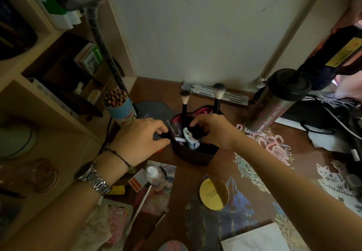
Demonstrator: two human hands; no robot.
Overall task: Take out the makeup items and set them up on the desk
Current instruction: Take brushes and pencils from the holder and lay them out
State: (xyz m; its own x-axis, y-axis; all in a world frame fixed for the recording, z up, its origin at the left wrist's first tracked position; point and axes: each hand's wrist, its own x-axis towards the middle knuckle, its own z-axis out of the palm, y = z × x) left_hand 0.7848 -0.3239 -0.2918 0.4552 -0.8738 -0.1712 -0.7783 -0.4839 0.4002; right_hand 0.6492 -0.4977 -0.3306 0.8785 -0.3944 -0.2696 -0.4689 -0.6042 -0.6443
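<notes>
Makeup bag [193, 155] between both hands, left fingers [156, 130] gripping its rim, right fingers [197, 121] curled inside, grasp unclear.

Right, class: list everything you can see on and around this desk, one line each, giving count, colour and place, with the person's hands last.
Makeup bag: one, dark with pink lining, open, desk centre.
Makeup brushes: two, black handles, upright in the bag.
Pencil tub: one, light blue, full of pencils, left of the bag.
Round pad: one, grey, behind the bag.
Gold compact: one, lying flat in front of the bag.
Small bottle: one, clear with white cap, on a photo front left.
Tumbler: one, metallic with black lid, right.
Folded stand: one, silver, against the wall.
Left hand: touches the bag's left rim; watch on wrist.
Right hand: fingers curled inside the bag; what it holds is hidden.
</notes>
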